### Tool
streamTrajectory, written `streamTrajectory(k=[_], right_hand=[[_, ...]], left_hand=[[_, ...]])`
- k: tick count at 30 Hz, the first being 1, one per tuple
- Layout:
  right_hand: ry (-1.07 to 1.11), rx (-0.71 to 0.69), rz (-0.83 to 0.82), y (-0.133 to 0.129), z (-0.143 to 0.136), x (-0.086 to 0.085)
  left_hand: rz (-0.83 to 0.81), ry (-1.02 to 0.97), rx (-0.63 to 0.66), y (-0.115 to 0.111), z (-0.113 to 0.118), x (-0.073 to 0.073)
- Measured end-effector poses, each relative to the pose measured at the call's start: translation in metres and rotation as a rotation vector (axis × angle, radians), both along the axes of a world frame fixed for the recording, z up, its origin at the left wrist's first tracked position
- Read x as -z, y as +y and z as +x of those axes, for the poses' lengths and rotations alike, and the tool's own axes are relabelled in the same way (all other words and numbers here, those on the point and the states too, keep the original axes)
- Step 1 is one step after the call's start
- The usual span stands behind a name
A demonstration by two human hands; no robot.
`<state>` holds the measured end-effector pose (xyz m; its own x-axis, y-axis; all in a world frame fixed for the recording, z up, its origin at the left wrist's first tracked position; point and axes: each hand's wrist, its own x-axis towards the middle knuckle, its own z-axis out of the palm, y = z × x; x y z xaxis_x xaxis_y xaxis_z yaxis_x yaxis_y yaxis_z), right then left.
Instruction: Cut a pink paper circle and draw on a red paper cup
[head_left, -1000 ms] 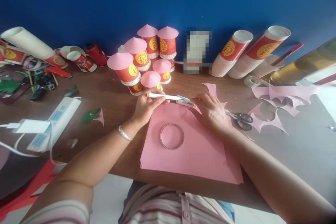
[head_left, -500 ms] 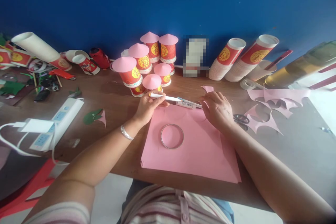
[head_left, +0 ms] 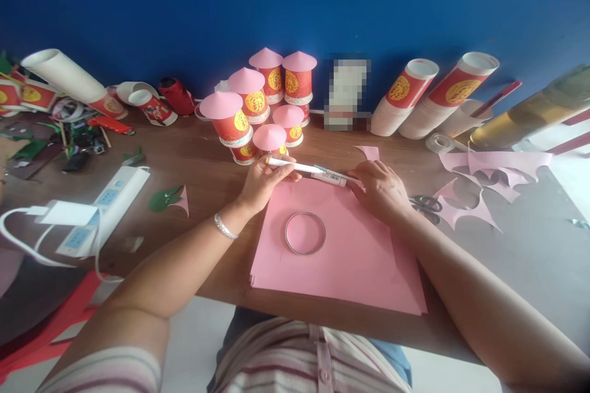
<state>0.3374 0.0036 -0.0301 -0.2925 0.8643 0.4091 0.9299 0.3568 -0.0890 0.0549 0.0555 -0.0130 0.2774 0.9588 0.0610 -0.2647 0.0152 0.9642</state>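
My left hand (head_left: 271,181) pinches a white pen (head_left: 299,166) with an orange end, held above the back edge of a stack of pink paper (head_left: 350,252). My right hand (head_left: 378,187) is closed at the stack's back right, at the end of a slim item beside a white labelled object (head_left: 329,178); what its fingers grip is hidden. A thin metal ring (head_left: 305,233) lies flat on the pink paper, nearer the left side.
Red cups with pink cone tops (head_left: 221,116) stand behind my left hand. Stacked paper cups (head_left: 401,98) lean at the back right. Scissors (head_left: 426,206) and pink scraps (head_left: 465,209) lie right; a power strip (head_left: 108,209) lies left.
The whole view has shifted slightly. The pen and the slim item beside it lie at slightly different angles, and my right hand's fingers are lower and closer to the paper.
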Motion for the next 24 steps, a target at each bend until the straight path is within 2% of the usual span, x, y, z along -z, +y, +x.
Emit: streamTrajectory(k=[6, 10, 13, 19, 21, 24], right_hand=[[0.045, 0.022, 0.084, -0.003, -0.005, -0.004], [0.056, -0.021, 0.088, -0.007, -0.006, -0.012], [0.014, -0.026, 0.046, -0.007, 0.000, -0.029], [-0.075, 0.135, -0.043, -0.001, 0.025, -0.071], [-0.102, 0.147, -0.074, -0.003, 0.031, -0.074], [-0.117, 0.138, -0.087, -0.008, 0.037, -0.067]], left_hand=[[0.019, 0.015, -0.036, 0.000, -0.002, -0.001], [0.023, -0.005, -0.055, 0.002, -0.001, -0.001], [0.023, -0.025, -0.080, 0.003, 0.000, -0.002], [0.036, -0.005, -0.106, 0.002, 0.003, -0.005], [0.037, -0.003, -0.104, 0.001, 0.003, -0.005], [0.041, -0.007, -0.107, 0.000, 0.002, -0.005]])
